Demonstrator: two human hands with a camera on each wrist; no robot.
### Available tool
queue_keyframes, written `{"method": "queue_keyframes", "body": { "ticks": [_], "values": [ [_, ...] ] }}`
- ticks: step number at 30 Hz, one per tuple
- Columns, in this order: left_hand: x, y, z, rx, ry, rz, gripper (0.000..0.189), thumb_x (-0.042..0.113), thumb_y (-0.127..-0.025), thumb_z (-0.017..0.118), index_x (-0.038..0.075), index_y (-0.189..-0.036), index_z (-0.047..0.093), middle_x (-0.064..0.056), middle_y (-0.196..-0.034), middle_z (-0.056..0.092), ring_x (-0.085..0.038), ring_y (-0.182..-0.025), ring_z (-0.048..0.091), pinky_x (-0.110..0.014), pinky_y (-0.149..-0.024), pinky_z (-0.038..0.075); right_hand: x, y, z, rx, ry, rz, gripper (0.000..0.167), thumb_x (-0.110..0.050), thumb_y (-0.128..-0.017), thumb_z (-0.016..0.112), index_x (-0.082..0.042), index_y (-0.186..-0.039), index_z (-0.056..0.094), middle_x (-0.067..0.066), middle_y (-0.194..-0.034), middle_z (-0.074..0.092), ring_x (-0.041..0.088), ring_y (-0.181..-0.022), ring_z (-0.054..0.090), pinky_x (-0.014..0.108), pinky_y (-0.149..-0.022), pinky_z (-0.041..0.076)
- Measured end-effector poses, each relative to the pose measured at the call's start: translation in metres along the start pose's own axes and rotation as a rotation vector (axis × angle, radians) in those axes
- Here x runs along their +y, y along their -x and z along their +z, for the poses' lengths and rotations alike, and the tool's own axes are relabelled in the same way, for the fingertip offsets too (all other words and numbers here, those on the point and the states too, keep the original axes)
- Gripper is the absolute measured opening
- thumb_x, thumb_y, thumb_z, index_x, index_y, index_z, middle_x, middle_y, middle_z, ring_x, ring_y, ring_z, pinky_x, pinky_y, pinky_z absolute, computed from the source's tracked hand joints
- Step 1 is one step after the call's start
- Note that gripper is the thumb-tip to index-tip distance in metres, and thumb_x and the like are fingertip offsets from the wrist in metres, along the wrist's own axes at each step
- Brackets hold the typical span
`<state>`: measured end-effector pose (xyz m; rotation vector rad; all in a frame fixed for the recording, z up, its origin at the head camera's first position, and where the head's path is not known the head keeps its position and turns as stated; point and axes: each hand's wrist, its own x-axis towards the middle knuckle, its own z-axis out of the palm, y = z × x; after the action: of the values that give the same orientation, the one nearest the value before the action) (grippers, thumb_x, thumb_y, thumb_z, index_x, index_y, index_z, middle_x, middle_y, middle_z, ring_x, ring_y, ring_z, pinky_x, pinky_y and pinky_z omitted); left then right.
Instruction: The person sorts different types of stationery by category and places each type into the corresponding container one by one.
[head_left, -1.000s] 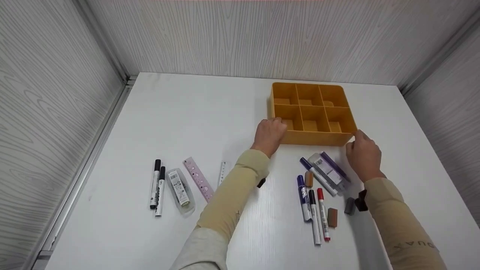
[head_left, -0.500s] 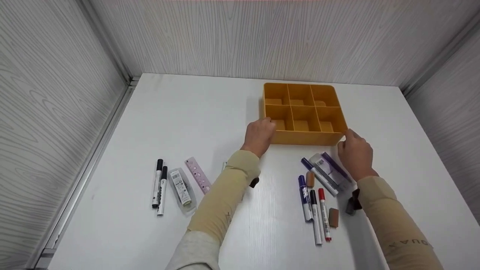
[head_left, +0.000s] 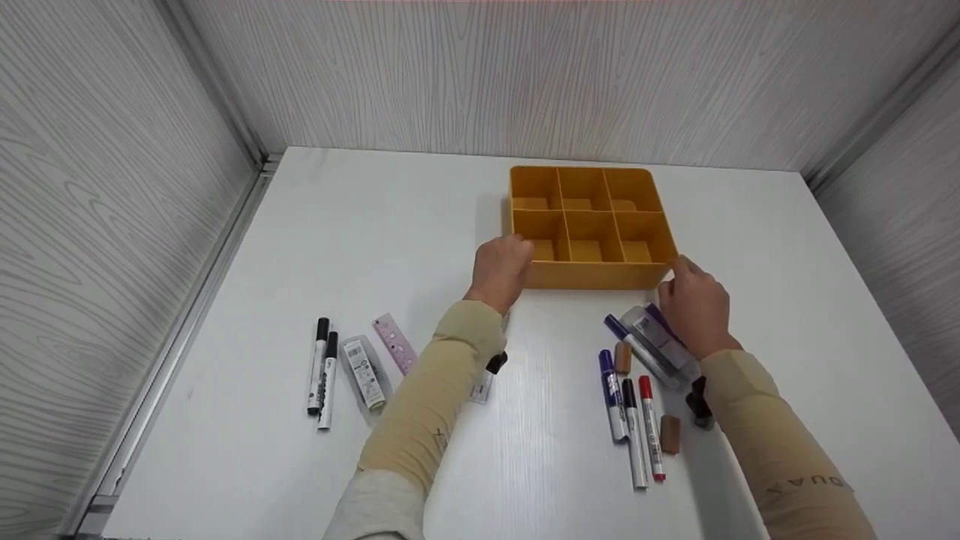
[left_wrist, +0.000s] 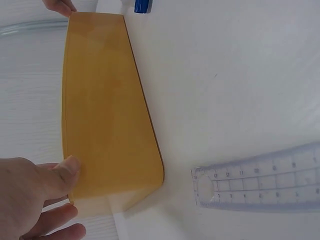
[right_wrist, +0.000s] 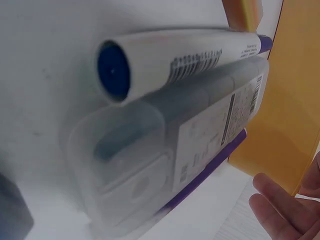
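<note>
A yellow six-compartment organizer box (head_left: pixel 600 276) stands at the back of the white table, its compartments bare inside. At its front left corner my left hand (head_left: pixel 501 270) grips the rim; in the left wrist view the thumb (left_wrist: pixel 64 175) presses the front wall. The right hand (head_left: pixel 697 304) pinches the front right corner. Just below that hand lie a clear plastic case (head_left: pixel 667 351) and a blue-capped marker (head_left: pixel 641 351), large in the right wrist view. A clear ruler (left_wrist: pixel 260 182) lies before the box, partly hidden by the left sleeve in the head view.
At left lie two black-capped markers (head_left: pixel 318 367), another clear case (head_left: pixel 365 375) and a pink ruler (head_left: pixel 394 343). Several markers, including a red-capped one (head_left: pixel 651 427), lie at right beside brown blocks (head_left: pixel 670 435). Wood-grain panels (head_left: pixel 480 75) border the table.
The organizer box has slid left along the back of the table, both hands moving with it and keeping their hold. More of the clear ruler's lower end now shows beside the left sleeve.
</note>
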<state>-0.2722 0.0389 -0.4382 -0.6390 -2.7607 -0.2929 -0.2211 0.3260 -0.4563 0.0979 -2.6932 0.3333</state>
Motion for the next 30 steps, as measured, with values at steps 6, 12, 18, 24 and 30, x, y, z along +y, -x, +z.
{"method": "queue_keyframes", "body": {
  "ticks": [6,12,18,24,30],
  "values": [
    [-0.009,0.006,-0.002,-0.025,0.015,-0.041,0.013,0.0,-0.091,0.065,0.006,-0.084,0.074,-0.009,-0.077,0.068,-0.02,-0.069,0.068,-0.034,-0.062,0.058,-0.012,0.0,0.002,-0.081,0.012,0.023,0.024,-0.007,-0.093,0.056,0.007,-0.113,0.058,0.028,-0.093,0.067,0.039,-0.069,0.064,0.051,-0.071,0.058],
    [-0.021,0.01,-0.006,-0.045,0.022,-0.066,0.012,-0.001,-0.091,0.064,0.006,-0.096,0.074,-0.01,-0.082,0.07,-0.022,-0.072,0.069,-0.034,-0.064,0.058,-0.023,-0.002,0.008,-0.063,-0.011,-0.008,0.023,-0.006,-0.093,0.056,0.005,-0.113,0.06,0.025,-0.096,0.068,0.037,-0.071,0.065,0.049,-0.069,0.058],
    [-0.029,0.012,-0.009,-0.078,-0.017,-0.105,0.016,-0.004,-0.089,0.065,0.006,-0.095,0.077,-0.01,-0.084,0.075,-0.023,-0.074,0.071,-0.035,-0.066,0.059,-0.033,-0.003,0.012,-0.06,-0.023,-0.046,0.026,-0.006,-0.093,0.055,0.004,-0.117,0.062,0.026,-0.113,0.069,0.041,-0.081,0.069,0.051,-0.077,0.058],
    [-0.036,0.017,-0.012,-0.094,-0.011,-0.092,0.016,-0.003,-0.091,0.063,0.002,-0.095,0.078,-0.011,-0.081,0.075,-0.022,-0.071,0.069,-0.034,-0.07,0.06,-0.042,-0.005,0.016,-0.019,-0.02,-0.106,0.025,-0.004,-0.092,0.055,0.005,-0.113,0.065,0.029,-0.119,0.066,0.047,-0.091,0.069,0.054,-0.077,0.058],
    [-0.047,0.023,-0.012,-0.084,-0.005,-0.066,0.017,-0.009,-0.088,0.063,-0.001,-0.091,0.077,-0.013,-0.076,0.073,-0.018,-0.064,0.061,-0.036,-0.064,0.059,-0.05,-0.006,0.019,0.017,-0.028,-0.163,0.025,-0.002,-0.089,0.057,0.004,-0.111,0.068,0.03,-0.117,0.067,0.047,-0.083,0.069,0.055,-0.067,0.058]
  ]
}}
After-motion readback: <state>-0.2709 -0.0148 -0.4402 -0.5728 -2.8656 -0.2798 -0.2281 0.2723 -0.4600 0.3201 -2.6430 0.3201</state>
